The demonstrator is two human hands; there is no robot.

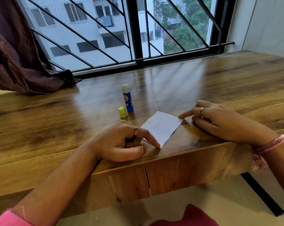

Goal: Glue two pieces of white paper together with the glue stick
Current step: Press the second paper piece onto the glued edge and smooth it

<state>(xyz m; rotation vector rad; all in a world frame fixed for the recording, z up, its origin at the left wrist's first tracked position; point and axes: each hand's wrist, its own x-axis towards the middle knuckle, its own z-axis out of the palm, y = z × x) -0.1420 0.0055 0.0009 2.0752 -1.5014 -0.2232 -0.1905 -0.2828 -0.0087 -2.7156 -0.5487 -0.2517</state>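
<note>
Pressing down on opposite corners of the white paper, both hands work just below the middle of the frame. The left hand has its index finger stretched out with the tip on the paper's lower corner, while its other fingers are curled under and hold nothing. The right hand likewise points its index finger onto the paper's right corner, the rest of its fingers loosely bent against the counter. Neither hand grips anything.

Only one white shape shows, lying flat near the counter's front edge; whether it is one sheet or two laid one on the other cannot be told from here. It looks thin, light and limp, so it would probably slide or lift under a small push and crease if pinched hard. Holding it flat with fingertips at the corners, or taking an edge gently between thumb and finger, seems the safest way to handle it.

Just beyond the paper, slightly left of centre, the glue stick stands upright and uncapped, its white glue showing on top. Its yellow cap stands beside it on the left. The stiff tube would be easy to grasp round its body. A dark curtain hangs at upper left by the window.
</note>
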